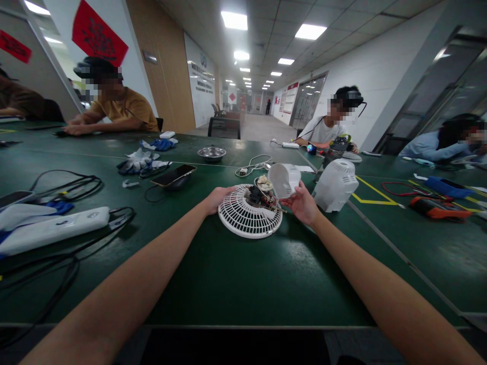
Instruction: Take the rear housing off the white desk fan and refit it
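In front of me a round white fan grille (243, 223) lies on the green table, slats upward. A dark motor with wires (258, 196) sits exposed on top of it. My left hand (220, 198) grips the grille's left rim, its fingertips partly hidden behind the edge. With my right hand (302, 204) I hold a white plastic motor cover (281, 180), tilted with its hollow side showing, just right of the motor. A larger white plastic housing with vents (336, 186) stands upright to the right of that hand.
A metal bowl (211, 153), a white cable (253, 165) and a phone (174, 175) lie beyond the grille. Gloves (140, 163) and a power strip (57, 230) with black cords are at left. An orange multimeter (439, 208) lies right. Other people sit across the table.
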Tool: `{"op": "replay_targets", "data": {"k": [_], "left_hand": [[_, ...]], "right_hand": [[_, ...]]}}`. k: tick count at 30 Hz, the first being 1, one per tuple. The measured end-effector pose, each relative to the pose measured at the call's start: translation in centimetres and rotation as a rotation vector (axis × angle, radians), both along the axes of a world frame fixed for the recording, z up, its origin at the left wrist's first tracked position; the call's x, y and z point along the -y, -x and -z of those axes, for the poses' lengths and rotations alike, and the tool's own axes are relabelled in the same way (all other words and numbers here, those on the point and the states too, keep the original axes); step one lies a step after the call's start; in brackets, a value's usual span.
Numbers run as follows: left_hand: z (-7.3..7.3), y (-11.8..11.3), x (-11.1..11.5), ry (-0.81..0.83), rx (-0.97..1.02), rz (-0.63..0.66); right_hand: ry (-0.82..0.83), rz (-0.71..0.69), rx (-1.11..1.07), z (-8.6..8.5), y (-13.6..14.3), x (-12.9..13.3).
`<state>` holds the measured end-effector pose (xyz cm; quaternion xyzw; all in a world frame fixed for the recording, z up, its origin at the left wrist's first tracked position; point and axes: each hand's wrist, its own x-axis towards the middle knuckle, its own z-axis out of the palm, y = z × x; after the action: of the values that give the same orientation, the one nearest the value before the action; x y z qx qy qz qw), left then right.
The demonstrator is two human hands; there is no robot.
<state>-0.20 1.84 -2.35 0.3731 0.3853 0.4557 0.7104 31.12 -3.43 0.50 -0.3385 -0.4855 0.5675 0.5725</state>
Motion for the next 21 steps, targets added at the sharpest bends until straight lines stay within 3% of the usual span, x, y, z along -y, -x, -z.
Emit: {"op": "replay_targets", "data": {"k": [7, 16, 21], "left_hand": [[0.5, 0.2, -0.5, -0.007, -0.037, 0.001], [0.1, -0.1, 0.0, -0.013, -0.055, -0.033], [-0.1, -0.2, 0.4, -0.148, -0.226, -0.11]], "right_hand": [[-0.366, 0.328, 0.233, -0.1, 1.2, 0.8], [-0.677, 0.307, 0.78, -0.3, 2.8, 2.9], [-0.72, 0.268, 0.864, -0.3, 2.3, 2.5]]}}
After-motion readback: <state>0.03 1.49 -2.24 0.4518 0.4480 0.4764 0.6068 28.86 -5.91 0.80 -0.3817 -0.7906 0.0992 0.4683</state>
